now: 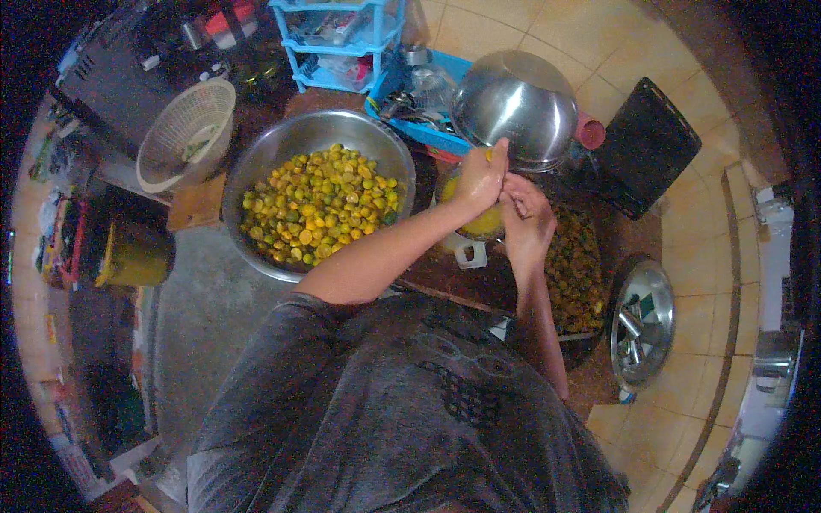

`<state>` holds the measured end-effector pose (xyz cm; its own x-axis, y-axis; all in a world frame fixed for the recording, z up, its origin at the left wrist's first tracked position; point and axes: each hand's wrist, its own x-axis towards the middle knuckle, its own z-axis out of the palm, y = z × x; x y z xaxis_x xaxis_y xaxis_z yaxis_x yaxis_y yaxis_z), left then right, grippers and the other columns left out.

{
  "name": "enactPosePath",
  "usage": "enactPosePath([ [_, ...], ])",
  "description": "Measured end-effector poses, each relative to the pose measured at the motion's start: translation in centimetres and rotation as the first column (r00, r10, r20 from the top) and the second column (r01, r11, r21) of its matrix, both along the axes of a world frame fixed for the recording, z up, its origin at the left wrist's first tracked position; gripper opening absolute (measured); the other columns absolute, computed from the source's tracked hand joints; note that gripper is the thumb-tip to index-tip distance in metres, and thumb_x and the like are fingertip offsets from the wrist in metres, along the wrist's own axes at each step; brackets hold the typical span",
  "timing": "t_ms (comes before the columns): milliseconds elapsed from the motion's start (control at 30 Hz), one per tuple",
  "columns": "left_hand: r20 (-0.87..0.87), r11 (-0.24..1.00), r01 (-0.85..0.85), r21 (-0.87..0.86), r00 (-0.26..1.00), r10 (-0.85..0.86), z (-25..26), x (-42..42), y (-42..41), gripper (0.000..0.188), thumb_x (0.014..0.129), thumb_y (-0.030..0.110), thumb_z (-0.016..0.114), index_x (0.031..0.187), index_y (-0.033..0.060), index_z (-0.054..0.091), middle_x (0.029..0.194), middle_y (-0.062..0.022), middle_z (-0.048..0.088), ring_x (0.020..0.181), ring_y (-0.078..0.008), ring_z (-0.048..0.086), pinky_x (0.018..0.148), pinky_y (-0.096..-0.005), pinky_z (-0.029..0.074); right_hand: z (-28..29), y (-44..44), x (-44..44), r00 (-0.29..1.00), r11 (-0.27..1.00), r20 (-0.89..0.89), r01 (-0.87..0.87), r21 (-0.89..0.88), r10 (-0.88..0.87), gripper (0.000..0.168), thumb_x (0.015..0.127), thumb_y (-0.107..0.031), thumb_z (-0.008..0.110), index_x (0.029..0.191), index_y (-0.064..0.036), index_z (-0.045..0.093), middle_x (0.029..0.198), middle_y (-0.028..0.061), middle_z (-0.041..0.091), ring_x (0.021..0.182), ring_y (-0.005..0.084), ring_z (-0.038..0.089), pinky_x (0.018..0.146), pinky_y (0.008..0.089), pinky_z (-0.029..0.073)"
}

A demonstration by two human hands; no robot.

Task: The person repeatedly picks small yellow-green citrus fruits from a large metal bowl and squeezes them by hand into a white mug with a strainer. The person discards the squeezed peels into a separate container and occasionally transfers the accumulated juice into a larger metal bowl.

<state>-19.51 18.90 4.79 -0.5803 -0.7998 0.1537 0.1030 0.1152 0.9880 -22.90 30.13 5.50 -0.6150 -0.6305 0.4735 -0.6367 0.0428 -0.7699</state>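
Note:
My left hand [485, 174] is closed around a small yellow citrus piece [489, 154], which shows only as a sliver between the fingers. Against it, lower and to the right, rests my right hand [529, 215] with curled fingers; whether they hold anything cannot be seen. Both hands are over a container of yellow juice [482, 223], partly hidden by them, with a white handle [471, 255] towards me. To the left, a wide stainless steel basin [378, 125] holds many cut green and yellow citrus fruits [321, 205]. Beyond my right forearm lies a container heaped with darker citrus pieces [574, 276].
An upturned steel bowl [516, 106] stands just beyond my hands, beside a blue tray [426, 131] of utensils. A black board [648, 147] leans at the right, above a metal basin [667, 320] with utensils. A pale plastic colander [186, 138] sits far left, near a blue rack [340, 45].

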Motion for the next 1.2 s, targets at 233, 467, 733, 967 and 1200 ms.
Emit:
enactPosePath([
  [233,-0.205,0.914,-0.138,-0.381,0.977,0.062,0.7,-0.3,0.9,0.04,0.091,0.032,0.046,0.071,-0.0016,0.054,0.065,-0.0178,0.056,0.058,-0.0314,0.053,0.056,-0.0449,0.039,2.1,-1.3,1.3,0.137,0.846,0.837,-0.01,-0.533,0.529,0.045,0.095,-0.034,0.036,0.127,-0.003,0.039,0.119,0.013,0.05,0.109,0.0218,0.049,0.094,0.0365,0.04],
  [467,0.013,0.88,0.026,-0.474,1.0,-0.022,3.6,1.4,2.9,0.028,0.084,0.03,0.052,0.089,0.0019,0.058,0.079,-0.0167,0.059,0.074,-0.0365,0.057,0.067,-0.0458,0.044,0.3,-2.7,-0.9,-0.047,0.699,0.706,-0.114,-0.706,0.706,0.037,0.094,-0.034,0.033,0.118,-0.008,0.044,0.112,0.009,0.054,0.101,0.0241,0.053,0.088,0.0377,0.043],
  [733,0.015,0.707,-0.05,-0.705,0.996,0.085,2.5,1.0,2.2,0.027,0.082,0.015,0.047,0.105,0.0045,0.056,0.102,-0.0153,0.057,0.094,-0.0328,0.054,0.093,-0.048,0.035,-1.4,-2.6,-2.4,-0.13,0.683,0.69,-0.097,-0.724,0.712,0.036,0.095,-0.033,0.032,0.121,-0.01,0.043,0.114,0.0073,0.052,0.105,0.0225,0.051,0.091,0.0364,0.042],
  [967,0.003,0.556,-0.152,-0.817,0.963,0.268,1.7,1.1,1.9,0.025,0.077,0.014,0.051,0.101,0.0089,0.055,0.106,-0.0072,0.051,0.107,-0.0244,0.048,0.1,-0.0554,0.024,-2.1,-2.8,-1.7,0.209,0.808,0.781,-0.187,-0.558,0.588,0.043,0.095,-0.035,0.033,0.13,-0.012,0.035,0.124,0.0065,0.045,0.115,0.0204,0.044,0.096,0.0353,0.038],
  [1200,0.024,0.557,-0.105,-0.824,0.975,0.22,2.3,2.3,1.6,0.026,0.081,0.017,0.048,0.106,0.0111,0.054,0.108,-0.0076,0.049,0.108,-0.0267,0.047,0.097,-0.0588,0.025,-2.9,-3.1,-3.4,0.219,0.814,0.784,-0.145,-0.562,0.581,0.036,0.092,-0.027,0.041,0.124,-0.01,0.042,0.119,0.0073,0.049,0.11,0.0224,0.049,0.091,0.0355,0.042],
])
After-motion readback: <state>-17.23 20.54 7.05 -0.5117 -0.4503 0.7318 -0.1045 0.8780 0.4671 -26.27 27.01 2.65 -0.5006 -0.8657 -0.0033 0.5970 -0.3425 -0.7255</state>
